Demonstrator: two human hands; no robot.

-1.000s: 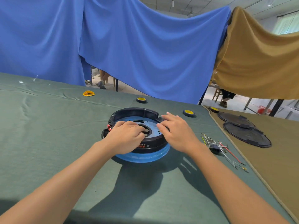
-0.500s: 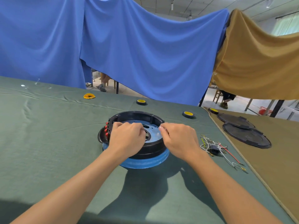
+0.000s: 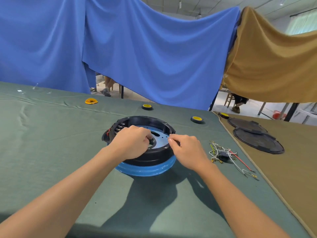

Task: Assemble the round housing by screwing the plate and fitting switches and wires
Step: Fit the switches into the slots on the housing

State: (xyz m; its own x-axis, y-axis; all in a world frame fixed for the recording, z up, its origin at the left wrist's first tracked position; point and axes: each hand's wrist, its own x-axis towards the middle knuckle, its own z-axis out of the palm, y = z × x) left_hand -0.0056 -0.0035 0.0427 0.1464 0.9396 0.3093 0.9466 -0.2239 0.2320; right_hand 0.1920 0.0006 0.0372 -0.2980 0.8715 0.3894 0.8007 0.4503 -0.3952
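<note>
Both gripping round housing (image 3: 149,160): left hand (image 3: 131,142), right hand (image 3: 187,151).

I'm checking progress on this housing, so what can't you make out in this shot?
Head view, left hand: its curled fingers hide anything held at the round housing's centre.
Head view, right hand: anything pinched at the rim is too small to tell.
Head view, wire bundle: connectors too small to count.
</note>
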